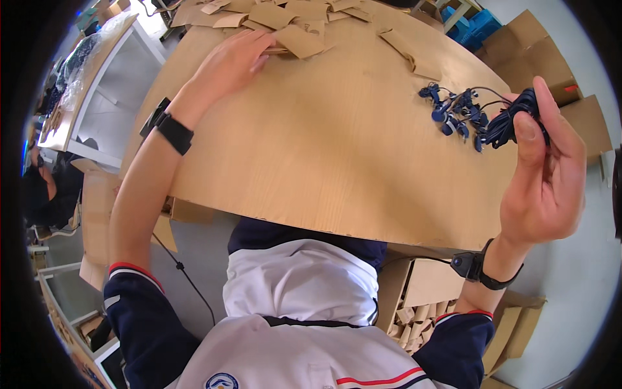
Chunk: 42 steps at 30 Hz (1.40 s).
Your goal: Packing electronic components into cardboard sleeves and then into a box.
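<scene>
My right hand (545, 175) is raised at the right edge of the wooden table (324, 149), its fingers closed round a coiled bundle of dark blue cable (512, 123). Just left of it a small heap of dark blue earphones (457, 110) lies on the table. My left hand (234, 61) reaches far across the table and rests flat on a brown paper envelope (299, 40) at the edge of a spread of several such envelopes (272, 14). Both wrists wear black bands.
Two more brown envelopes (408, 55) lie apart on the far right of the table. Cardboard boxes (538, 48) stand to the right, a blue crate (473, 26) behind them. An open box of small brown packets (421, 305) sits under the table's near edge. A white shelf unit (110, 84) stands left.
</scene>
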Motion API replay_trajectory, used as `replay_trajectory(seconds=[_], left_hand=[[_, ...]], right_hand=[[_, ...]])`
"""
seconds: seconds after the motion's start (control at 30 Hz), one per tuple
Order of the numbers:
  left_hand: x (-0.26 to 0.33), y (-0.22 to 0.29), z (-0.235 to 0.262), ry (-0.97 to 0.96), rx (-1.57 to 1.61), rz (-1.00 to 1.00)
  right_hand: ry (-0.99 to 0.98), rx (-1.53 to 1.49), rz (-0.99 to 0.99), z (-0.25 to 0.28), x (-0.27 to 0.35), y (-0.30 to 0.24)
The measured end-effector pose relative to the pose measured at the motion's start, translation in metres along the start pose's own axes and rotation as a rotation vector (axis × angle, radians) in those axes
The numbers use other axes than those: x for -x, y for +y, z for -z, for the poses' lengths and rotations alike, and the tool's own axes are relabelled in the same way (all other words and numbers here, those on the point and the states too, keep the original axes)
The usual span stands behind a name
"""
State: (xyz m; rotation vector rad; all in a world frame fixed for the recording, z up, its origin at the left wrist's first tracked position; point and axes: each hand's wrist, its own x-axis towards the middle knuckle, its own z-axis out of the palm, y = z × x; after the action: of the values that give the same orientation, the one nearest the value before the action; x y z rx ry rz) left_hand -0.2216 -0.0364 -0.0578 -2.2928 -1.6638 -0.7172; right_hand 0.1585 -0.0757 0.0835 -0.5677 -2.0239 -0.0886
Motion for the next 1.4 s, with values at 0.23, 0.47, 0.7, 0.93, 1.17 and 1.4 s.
replay_trajectory(seconds=[0.23, 0.47, 0.7, 0.93, 1.17, 1.4], left_hand=[[0.016, 0.124, 0.074, -0.089, 0.784, 0.351], [0.029, 0.228, 0.080, -0.123, 1.337, 0.328], [0.028, 0.246, 0.075, -0.102, 1.466, 0.364], [0.038, 0.250, 0.073, -0.113, 1.735, 0.362], [0.040, 0.256, 0.065, -0.069, 1.936, 0.369], [0.048, 0.240, 0.076, -0.230, 1.927, 0.462]], right_hand=[[0.086, -0.008, 0.072, 0.003, -0.007, -0.008], [0.271, 0.007, 0.035, 0.001, -0.010, -0.047], [0.169, -0.053, 0.001, 0.008, 0.010, -0.064], [-0.260, -0.007, 0.253, 0.020, 0.009, -0.050], [-0.235, -0.741, 0.196, -0.024, 0.026, -0.041], [-0.375, -0.556, 0.007, -0.021, 0.036, -0.037]])
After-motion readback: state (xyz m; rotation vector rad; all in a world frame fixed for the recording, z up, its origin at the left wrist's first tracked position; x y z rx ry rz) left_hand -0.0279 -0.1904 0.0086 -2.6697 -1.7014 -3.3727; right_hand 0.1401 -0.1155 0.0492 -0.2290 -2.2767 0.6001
